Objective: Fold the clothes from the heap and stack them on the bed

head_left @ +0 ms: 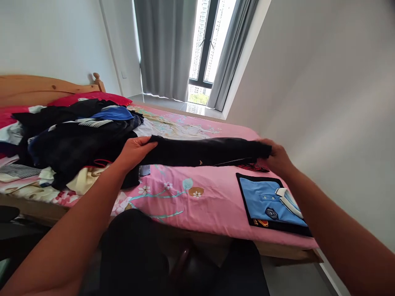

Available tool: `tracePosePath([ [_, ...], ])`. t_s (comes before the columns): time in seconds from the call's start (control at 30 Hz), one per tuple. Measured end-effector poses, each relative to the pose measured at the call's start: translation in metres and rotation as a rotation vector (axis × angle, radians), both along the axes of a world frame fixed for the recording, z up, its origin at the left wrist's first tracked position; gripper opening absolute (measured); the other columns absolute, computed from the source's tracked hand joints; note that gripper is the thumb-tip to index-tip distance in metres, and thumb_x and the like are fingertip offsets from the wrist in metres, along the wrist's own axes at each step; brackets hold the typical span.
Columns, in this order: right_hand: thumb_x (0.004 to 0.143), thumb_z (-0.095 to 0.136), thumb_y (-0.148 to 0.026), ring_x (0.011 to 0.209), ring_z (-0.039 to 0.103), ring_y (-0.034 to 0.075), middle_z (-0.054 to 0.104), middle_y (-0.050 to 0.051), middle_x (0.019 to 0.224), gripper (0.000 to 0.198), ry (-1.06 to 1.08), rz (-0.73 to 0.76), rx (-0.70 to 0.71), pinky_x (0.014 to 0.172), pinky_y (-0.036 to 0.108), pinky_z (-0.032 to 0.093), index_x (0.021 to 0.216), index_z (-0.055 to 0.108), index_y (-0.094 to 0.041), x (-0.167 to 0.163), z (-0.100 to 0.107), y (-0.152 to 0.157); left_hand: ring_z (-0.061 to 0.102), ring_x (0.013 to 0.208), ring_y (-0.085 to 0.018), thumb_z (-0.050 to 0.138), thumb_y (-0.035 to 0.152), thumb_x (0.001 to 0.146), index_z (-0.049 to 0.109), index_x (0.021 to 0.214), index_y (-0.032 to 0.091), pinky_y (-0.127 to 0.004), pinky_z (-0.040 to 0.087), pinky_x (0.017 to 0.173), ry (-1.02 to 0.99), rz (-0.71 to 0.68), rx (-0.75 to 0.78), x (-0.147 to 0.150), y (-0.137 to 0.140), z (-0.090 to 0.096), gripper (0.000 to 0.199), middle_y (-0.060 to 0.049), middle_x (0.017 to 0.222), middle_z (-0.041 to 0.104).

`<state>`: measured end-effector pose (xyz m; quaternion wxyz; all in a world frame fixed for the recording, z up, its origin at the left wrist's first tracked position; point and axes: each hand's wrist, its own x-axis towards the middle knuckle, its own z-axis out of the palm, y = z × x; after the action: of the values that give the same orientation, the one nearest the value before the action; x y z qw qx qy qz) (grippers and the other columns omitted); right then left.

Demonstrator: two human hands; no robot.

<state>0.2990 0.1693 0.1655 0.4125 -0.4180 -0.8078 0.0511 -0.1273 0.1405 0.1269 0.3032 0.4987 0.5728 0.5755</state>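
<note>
A black garment (203,152), perhaps trousers folded lengthwise, is stretched sideways above the bed, with a small gold mark on its lower edge. My left hand (137,150) pinches its left end between thumb and fingers. At the opposite end, my right hand (276,154) grips the cloth; some of those fingers are hidden. Just under my right hand, a red and black folded cloth (256,166) shows in part. Nearer to me lies a folded light blue polo shirt (262,197) with a white collar and a dark badge, on top of folded black clothing (300,229).
A heap of loose clothes (77,135) covers the bed's left side by the wooden headboard (46,87). The bed wears a pink flowered sheet (212,197). A wall (324,102) rises on the right. Beyond the bed are grey curtains (166,49) and a window (206,45).
</note>
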Motion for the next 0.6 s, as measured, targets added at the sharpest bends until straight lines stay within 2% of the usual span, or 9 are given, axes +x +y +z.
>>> tracePosePath([
  [0.07,0.074,0.057,-0.018,0.108,0.054,0.021,0.063,0.006,0.109,0.031,-0.021,0.002,0.084,0.099,0.038,0.038,0.104,0.066,-0.02,0.004,-0.046,0.001,0.061,0.076,-0.021,0.072,0.046,0.061,0.071,0.078,0.017,-0.029,0.048,0.071,0.144,-0.09,-0.001,-0.002,-0.006,-0.027,0.033,0.0,0.067,0.065],
  [0.13,0.078,0.055,-0.02,0.112,0.051,0.022,0.06,0.007,0.113,0.03,-0.089,-0.006,0.068,0.101,0.04,0.037,0.104,0.067,-0.023,0.014,-0.104,-0.006,0.062,0.09,-0.024,0.071,0.043,0.063,0.071,0.07,0.018,-0.033,0.046,0.086,0.253,-0.25,-0.024,-0.002,-0.016,-0.073,0.026,-0.004,0.081,0.07],
  [0.23,0.082,0.047,-0.019,0.115,0.049,0.023,0.058,0.007,0.116,0.033,-0.212,-0.015,-0.094,0.101,0.041,0.038,0.108,0.067,-0.026,0.034,-0.194,-0.031,0.05,0.118,-0.032,0.074,0.035,0.059,0.072,0.068,0.02,-0.042,0.031,0.106,0.358,-0.386,-0.182,-0.003,-0.038,-0.15,0.017,-0.01,0.111,0.067],
  [0.3,0.084,0.044,-0.021,0.116,0.049,0.022,0.056,0.007,0.12,0.036,-0.202,-0.073,-0.224,0.102,0.043,0.038,0.114,0.063,-0.025,0.047,-0.244,-0.053,0.043,0.126,-0.035,0.075,0.03,0.057,0.074,0.082,0.022,-0.048,0.027,0.108,0.534,-0.405,-0.288,-0.005,-0.052,-0.188,0.026,-0.011,0.122,0.062],
  [0.33,0.084,0.043,-0.024,0.115,0.049,0.023,0.056,0.008,0.121,0.037,-0.155,-0.122,-0.282,0.103,0.043,0.038,0.117,0.061,-0.024,0.052,-0.263,-0.063,0.041,0.128,-0.035,0.074,0.029,0.059,0.074,0.09,0.024,-0.05,0.026,0.108,0.644,-0.406,-0.306,-0.006,-0.057,-0.199,0.031,-0.011,0.125,0.06],
  [0.37,0.085,0.043,-0.028,0.114,0.051,0.023,0.056,0.009,0.121,0.038,-0.089,-0.184,-0.338,0.102,0.044,0.038,0.118,0.059,-0.022,0.056,-0.277,-0.072,0.041,0.128,-0.034,0.072,0.03,0.063,0.073,0.095,0.024,-0.05,0.027,0.108,0.75,-0.404,-0.299,-0.007,-0.061,-0.206,0.033,-0.011,0.127,0.058],
  [0.43,0.085,0.044,-0.038,0.109,0.054,0.023,0.058,0.011,0.118,0.041,0.082,-0.312,-0.472,0.099,0.043,0.042,0.118,0.057,-0.018,0.06,-0.294,-0.084,0.043,0.128,-0.031,0.064,0.033,0.073,0.071,0.098,0.024,-0.048,0.031,0.108,0.896,-0.386,-0.23,-0.005,-0.062,-0.207,0.028,-0.01,0.126,0.059],
  [0.53,0.08,0.047,-0.053,0.091,0.063,0.024,0.065,0.012,0.104,0.053,0.335,-0.458,-0.789,0.078,0.037,0.053,0.115,0.057,-0.014,0.055,-0.297,-0.085,0.048,0.124,-0.026,0.052,0.033,0.083,0.07,0.097,0.021,-0.043,0.038,0.105,0.918,-0.384,-0.087,0.013,-0.053,-0.198,0.026,-0.009,0.118,0.064],
  [0.6,0.076,0.052,-0.056,0.08,0.066,0.023,0.068,0.011,0.094,0.054,0.433,-0.502,-0.952,0.063,0.032,0.053,0.11,0.06,-0.014,0.047,-0.293,-0.078,0.05,0.123,-0.024,0.048,0.03,0.086,0.07,0.097,0.021,-0.041,0.041,0.104,0.888,-0.431,-0.006,0.035,-0.044,-0.196,0.026,-0.007,0.116,0.065],
])
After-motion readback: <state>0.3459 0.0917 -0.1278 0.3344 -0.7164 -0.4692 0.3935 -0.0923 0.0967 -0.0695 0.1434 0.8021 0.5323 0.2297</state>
